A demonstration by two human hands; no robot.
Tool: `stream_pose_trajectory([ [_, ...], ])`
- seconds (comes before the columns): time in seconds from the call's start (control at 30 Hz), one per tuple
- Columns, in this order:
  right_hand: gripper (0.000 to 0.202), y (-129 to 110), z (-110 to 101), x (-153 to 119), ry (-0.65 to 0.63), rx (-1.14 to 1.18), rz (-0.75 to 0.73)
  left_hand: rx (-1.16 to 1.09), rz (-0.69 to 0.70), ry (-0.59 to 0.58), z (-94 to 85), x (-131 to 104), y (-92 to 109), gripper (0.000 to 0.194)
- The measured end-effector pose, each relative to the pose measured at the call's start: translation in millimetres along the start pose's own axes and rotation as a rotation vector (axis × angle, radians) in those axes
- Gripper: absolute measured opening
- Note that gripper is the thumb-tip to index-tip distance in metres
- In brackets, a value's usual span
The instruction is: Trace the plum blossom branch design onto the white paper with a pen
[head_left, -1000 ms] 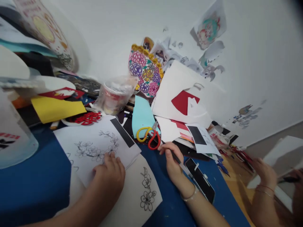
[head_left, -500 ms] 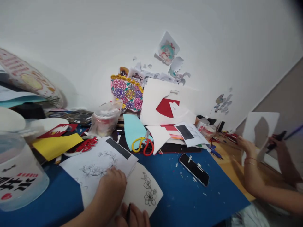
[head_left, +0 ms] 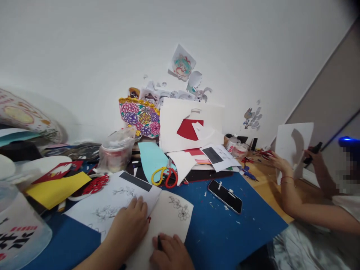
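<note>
Left hand point(head_left: 132, 217) resting across blossom print point(head_left: 116, 198), likely steadying it — cannot tell whether grip is spread; right hand point(head_left: 172, 253) pinching black pen point(head_left: 159, 242) over flower-drawn paper point(head_left: 170, 220).

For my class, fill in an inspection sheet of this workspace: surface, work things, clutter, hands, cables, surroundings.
Surface: blue top, white scraps scattered on it.
Work things: upper sheet with sketched flowers and a black strip, overlapping lower sheet with drawn flowers; dark pen.
Clutter: phone, scissors, yellow paper, bagged tub, bucket.
Hands: left hand rests on the sheets; right hand holds the pen, tip hidden.
Cables: nothing seen.
Surroundings: pictures on the wall; at right, another person with a white sheet.
</note>
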State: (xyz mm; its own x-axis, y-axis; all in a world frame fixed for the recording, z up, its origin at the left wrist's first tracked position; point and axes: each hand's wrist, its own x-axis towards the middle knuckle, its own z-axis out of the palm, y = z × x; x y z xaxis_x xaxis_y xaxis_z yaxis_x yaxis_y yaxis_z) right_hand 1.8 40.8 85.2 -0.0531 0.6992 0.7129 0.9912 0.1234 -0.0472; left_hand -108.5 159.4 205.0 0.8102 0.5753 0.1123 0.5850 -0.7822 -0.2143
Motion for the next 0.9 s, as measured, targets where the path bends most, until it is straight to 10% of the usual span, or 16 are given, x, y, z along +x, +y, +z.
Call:
stream_pose_trajectory([
  [0.33,0.045,62,-122,21,-0.532,0.432,0.140,-0.037,0.108,-0.056,22.8,-4,21,0.058],
  [0.5,0.063,63,-78,6,-0.455,0.368,0.078,-0.012,0.104,-0.062,26.0,-4,22,0.061],
  [0.67,0.024,62,-18,-23,-0.284,0.102,0.102,-0.003,0.107,-0.038,28.6,-6,24,0.061],
  [0.9,0.027,63,-36,-9,-0.482,0.157,0.030,0.059,0.077,0.112,45.3,-20,18,0.058],
])
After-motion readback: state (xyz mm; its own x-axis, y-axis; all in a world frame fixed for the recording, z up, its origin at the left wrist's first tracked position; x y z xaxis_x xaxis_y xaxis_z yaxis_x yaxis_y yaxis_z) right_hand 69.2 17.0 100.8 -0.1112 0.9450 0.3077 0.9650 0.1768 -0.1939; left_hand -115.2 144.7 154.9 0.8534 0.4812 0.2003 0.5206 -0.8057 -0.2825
